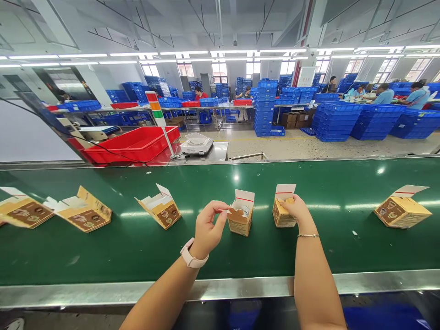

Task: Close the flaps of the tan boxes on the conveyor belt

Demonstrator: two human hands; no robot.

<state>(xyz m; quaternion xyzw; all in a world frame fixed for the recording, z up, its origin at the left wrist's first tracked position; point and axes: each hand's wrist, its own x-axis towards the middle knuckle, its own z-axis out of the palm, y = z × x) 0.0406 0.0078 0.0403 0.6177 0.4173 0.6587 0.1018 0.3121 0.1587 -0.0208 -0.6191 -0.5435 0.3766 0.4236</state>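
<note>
Green conveyor belt [192,181], steel edge rail [137,291] along near side. Six open cardboard cartons [402,208] in a row on it, flaps up: middle two upright, the rest lying tilted on their sides.

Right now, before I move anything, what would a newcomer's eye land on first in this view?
The green conveyor belt fills the foreground, with open printed cartons spaced along it. Mid-belt, the left hand pinches beside one open carton, while the right hand clasps the next carton. Beyond the belt sit a long red crate and, further right, stacks of blue crates.
</note>
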